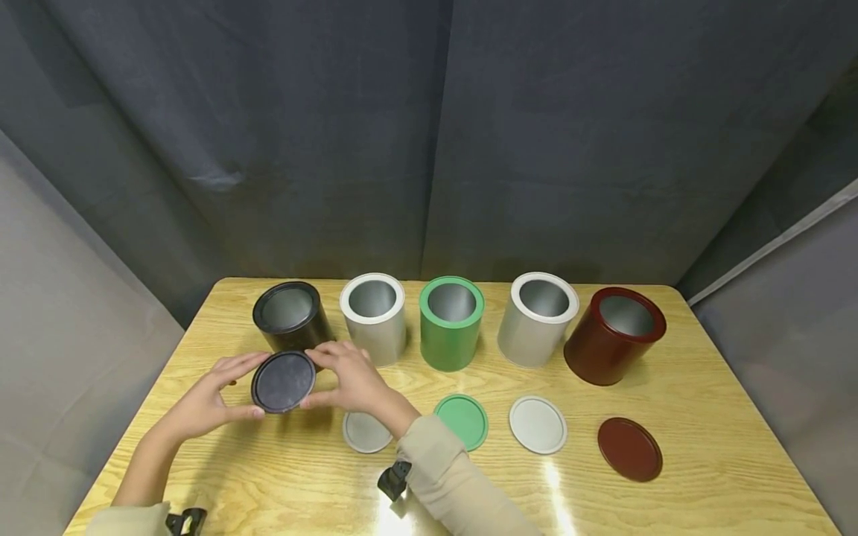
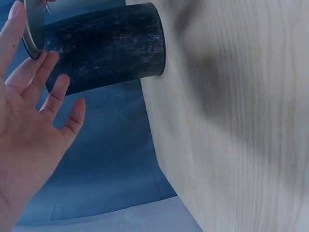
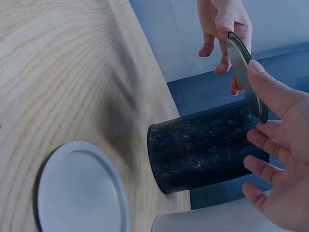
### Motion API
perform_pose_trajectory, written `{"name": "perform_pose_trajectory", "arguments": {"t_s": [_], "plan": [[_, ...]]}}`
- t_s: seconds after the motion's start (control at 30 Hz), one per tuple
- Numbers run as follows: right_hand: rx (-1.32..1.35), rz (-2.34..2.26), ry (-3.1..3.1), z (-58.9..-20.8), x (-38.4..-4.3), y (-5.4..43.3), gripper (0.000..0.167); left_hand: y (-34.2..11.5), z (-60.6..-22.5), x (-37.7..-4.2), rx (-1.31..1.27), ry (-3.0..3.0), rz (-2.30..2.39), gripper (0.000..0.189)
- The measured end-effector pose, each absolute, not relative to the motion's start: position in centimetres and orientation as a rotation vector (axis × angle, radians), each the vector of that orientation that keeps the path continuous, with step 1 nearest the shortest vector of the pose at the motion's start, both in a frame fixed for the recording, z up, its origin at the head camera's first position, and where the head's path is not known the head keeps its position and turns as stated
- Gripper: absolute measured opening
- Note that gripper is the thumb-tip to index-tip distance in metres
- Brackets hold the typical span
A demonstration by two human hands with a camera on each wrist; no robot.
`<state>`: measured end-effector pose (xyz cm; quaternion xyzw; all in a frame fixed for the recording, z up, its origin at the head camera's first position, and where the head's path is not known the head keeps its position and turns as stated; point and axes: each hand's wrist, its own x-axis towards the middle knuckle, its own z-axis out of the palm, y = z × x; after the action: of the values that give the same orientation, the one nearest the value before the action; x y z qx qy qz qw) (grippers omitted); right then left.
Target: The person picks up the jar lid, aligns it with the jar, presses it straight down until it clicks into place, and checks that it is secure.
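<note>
Black lid [image 1: 284, 382], tilted, held up off the table [image 1: 710, 387] just before the uncovered black can [image 1: 307, 333]; we see the left hand [image 1: 208, 402] pinching one edge between thumb and fingers, the right hand [image 1: 351, 378] pinching the opposite edge; rightward we count four more uncovered cans [image 1: 451, 348]; nearer us lie grey [image 1: 365, 434], green [image 1: 462, 422], white [image 1: 538, 425] and dark red lids [image 1: 630, 449].

Wooden table [image 1: 724, 439], left to right: black cylindrical can [image 1: 307, 333], white-rimmed can [image 1: 383, 342], green cylindrical can [image 1: 450, 345], second white-rimmed can [image 1: 528, 339], dark-red can [image 1: 599, 346]. Before the last four: grey round lid [image 1: 365, 432], green round lid [image 1: 462, 421], white round lid [image 1: 538, 425], dark-red round lid [image 1: 630, 449]. Before the first, raised: black round lid [image 1: 284, 382].
</note>
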<state>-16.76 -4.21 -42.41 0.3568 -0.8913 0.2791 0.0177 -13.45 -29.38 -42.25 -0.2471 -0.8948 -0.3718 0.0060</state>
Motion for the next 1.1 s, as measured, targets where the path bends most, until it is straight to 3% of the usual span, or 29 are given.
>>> {"name": "perform_pose_trajectory", "arguments": {"t_s": [0.67,1.1], "plan": [[1.146,1.031,-2.707,-40.1,-17.9,-4.1,0.072,-29.5,-40.6,-14.3,-0.762,-2.733,-1.101,0.08],[1.14,1.027,-2.667,-38.9,-18.7,-4.2,0.071,-29.4,-39.6,-15.1,-0.732,-2.627,-1.123,0.07]]}}
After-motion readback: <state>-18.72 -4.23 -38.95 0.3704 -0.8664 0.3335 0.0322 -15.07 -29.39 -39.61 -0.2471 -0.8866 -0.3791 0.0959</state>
